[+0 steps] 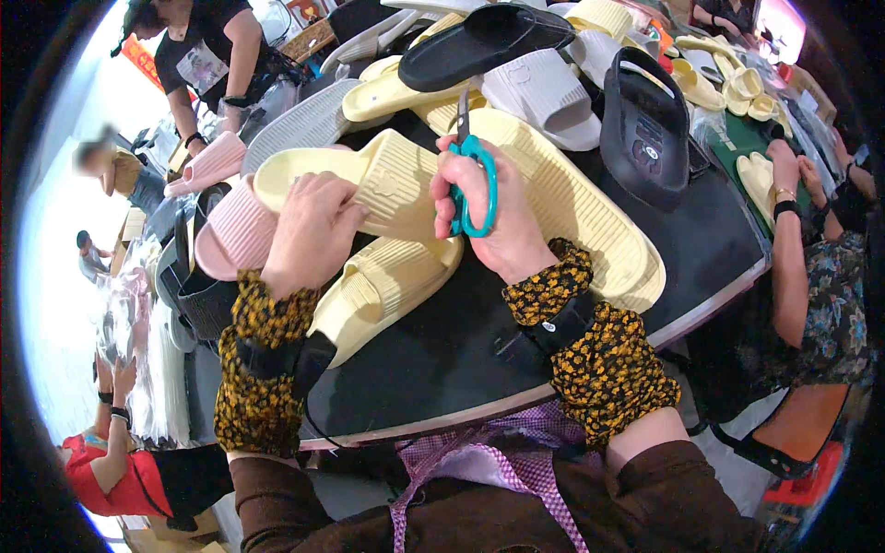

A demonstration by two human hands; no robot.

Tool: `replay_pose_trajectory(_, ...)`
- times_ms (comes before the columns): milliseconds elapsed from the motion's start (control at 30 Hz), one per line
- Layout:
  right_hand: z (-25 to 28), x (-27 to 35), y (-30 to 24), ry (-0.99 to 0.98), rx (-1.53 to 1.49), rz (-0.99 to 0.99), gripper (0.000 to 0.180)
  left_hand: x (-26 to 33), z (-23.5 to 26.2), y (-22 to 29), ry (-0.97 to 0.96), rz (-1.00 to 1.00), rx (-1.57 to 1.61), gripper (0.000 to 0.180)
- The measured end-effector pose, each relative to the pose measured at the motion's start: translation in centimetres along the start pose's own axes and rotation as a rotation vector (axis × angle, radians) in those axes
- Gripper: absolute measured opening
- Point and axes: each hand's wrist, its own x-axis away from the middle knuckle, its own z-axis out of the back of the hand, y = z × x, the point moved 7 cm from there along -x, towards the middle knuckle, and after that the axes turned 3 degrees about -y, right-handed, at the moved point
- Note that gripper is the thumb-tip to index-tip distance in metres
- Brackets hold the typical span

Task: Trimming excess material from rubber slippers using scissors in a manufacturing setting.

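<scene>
A pale yellow slide sandal [398, 180] lies tilted over other slippers in front of me. My left hand [315, 221] is closed over its near edge, fingers bent on the footbed. In my right hand [493, 198] is a pair of scissors [476, 184] with teal handles, blades pointing up and away. My fingers wrap round the handles, close to the sandal's strap. Below it another yellow slide [383, 290] rests on the black table [442, 341]. A larger pair of ribbed yellow slides [572, 207] lies to the right, and a pink slide [238, 230] to the left.
More slippers crowd the far side, including a black slide [484, 46], a grey slide [544, 92] and a dark clog-like slide [645, 129]. People work at the far left, lower left and right [793, 249]. The table's pale edge [479, 408] curves near my body.
</scene>
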Motion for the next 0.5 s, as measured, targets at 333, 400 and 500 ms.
replay_pose_trajectory(333,1.2,-0.5,0.2,0.000,-0.063,0.016,0.024,8.0,3.3,7.1,0.039,0.064,0.125,0.017)
replay_pose_trajectory(400,0.6,-0.5,0.4,-0.008,-0.071,-0.005,0.026,9.7,2.2,7.7,-0.075,0.088,0.256,0.018)
replay_pose_trajectory(500,0.0,-0.2,0.2,-0.005,-0.054,-0.010,0.027,11.6,0.2,8.1,-0.051,0.107,0.242,0.019)
